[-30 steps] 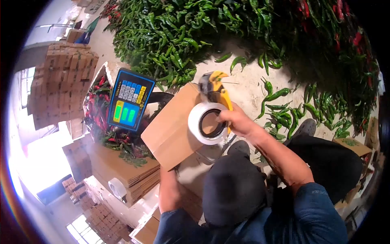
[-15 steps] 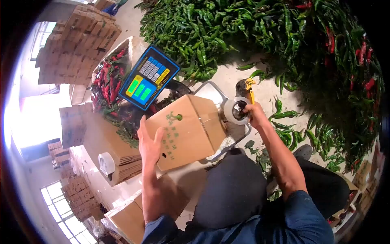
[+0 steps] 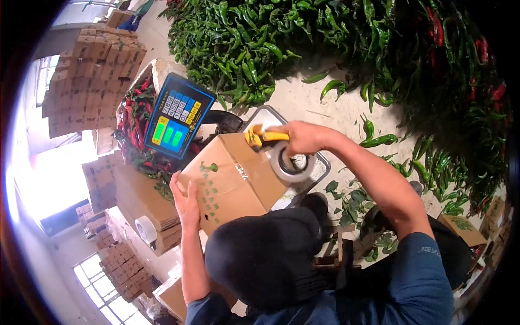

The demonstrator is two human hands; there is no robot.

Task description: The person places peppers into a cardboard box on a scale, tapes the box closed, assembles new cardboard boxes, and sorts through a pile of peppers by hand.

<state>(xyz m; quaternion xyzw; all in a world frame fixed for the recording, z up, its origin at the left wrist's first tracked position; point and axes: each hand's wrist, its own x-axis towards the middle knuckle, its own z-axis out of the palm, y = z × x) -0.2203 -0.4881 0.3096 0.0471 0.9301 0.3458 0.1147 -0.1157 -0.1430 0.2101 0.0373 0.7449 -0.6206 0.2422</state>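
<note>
A closed cardboard box (image 3: pixel 230 179) with green print sits tilted on the metal platform of a scale (image 3: pixel 319 172). My left hand (image 3: pixel 187 201) rests against the box's left side, thumb and fingers apart. Above the box's right part, my right hand (image 3: pixel 307 137) is closed round the yellow handle of a tape dispenser (image 3: pixel 265 135). Its head is over the box's upper edge, and the tape roll (image 3: pixel 291 162) hangs below my fingers. The scale's display (image 3: pixel 179 115) with green lit digits stands beyond the box.
Green peppers (image 3: pixel 233 49) are heaped at the top, with loose ones on the floor at right. Red peppers (image 3: pixel 132 122) fill a sack behind the display. Flat cardboard (image 3: pixel 143 200) with another tape roll (image 3: pixel 145 229) lies at left. Stacked boxes (image 3: pixel 89 81) stand at far left.
The tape dispenser in my right hand has moved left, from beside the box to over its upper edge. My left hand stays at the box's left side. The view has shifted.
</note>
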